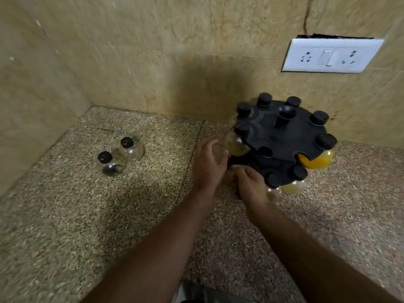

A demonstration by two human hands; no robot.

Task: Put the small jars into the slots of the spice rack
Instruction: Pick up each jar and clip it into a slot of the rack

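A black round two-tier spice rack (284,136) stands at the right by the wall, with several black-capped jars hanging in its slots, one of them yellow (317,160). Two clear jars with black caps stand loose on the counter at the left, one in front (110,165) and one behind it (131,148). My left hand (207,165) is beside the rack's left edge with its fingers apart, the thumb touching a clear jar (237,145) in the upper tier. My right hand (251,184) curls its fingers onto the rim of the lower tier; what lies under the palm is hidden.
The speckled stone counter (109,226) ends in a corner of beige tiled walls at the back left. A white socket plate (330,55) is on the wall above the rack. One slot (265,150) at the upper tier's front shows no jar.
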